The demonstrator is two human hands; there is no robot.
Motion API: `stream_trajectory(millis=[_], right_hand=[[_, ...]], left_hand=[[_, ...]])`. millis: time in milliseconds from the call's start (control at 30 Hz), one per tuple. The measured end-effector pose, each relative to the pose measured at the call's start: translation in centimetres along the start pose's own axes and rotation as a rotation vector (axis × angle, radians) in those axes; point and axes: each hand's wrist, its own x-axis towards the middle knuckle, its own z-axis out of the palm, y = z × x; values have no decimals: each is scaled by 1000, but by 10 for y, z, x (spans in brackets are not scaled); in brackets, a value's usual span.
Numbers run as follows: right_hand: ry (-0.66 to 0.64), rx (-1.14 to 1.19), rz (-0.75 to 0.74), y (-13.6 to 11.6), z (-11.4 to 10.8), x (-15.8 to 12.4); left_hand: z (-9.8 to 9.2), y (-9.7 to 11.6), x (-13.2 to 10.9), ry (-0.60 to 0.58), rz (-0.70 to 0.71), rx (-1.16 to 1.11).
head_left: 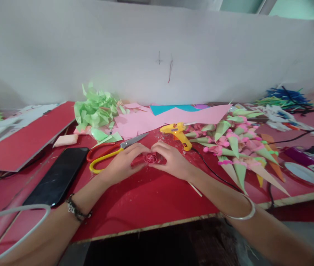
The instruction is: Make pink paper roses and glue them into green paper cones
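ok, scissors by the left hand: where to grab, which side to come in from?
Take the scissors by the red-and-yellow handle loops, coming from the near left. The loops lie flat and exposed beside the phone; the blades point away right, and the left hand crowds the pivot.

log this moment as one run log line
left hand on rolled pink paper rose | right hand on rose too | scissors left of hands | glue gun behind | red table

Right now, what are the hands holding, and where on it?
Both hands, left hand and right hand, pinch a small pink rolled-paper spiral rosette by its outer edges, one on each side, against the red tabletop.
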Motion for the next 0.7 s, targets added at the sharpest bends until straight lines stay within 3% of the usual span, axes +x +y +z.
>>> stream_trajectory(millis=[267, 433, 700], right_hand=[[6, 55, 41, -3, 0, 0], [1, 71, 43, -5, -1, 0], [41, 102, 2, -7, 0, -1]], left_hand=[[0, 2, 0, 50, -15, -48], [3, 3, 0, 91, -39, -206], [11, 2, -1, 170, -192, -450]])
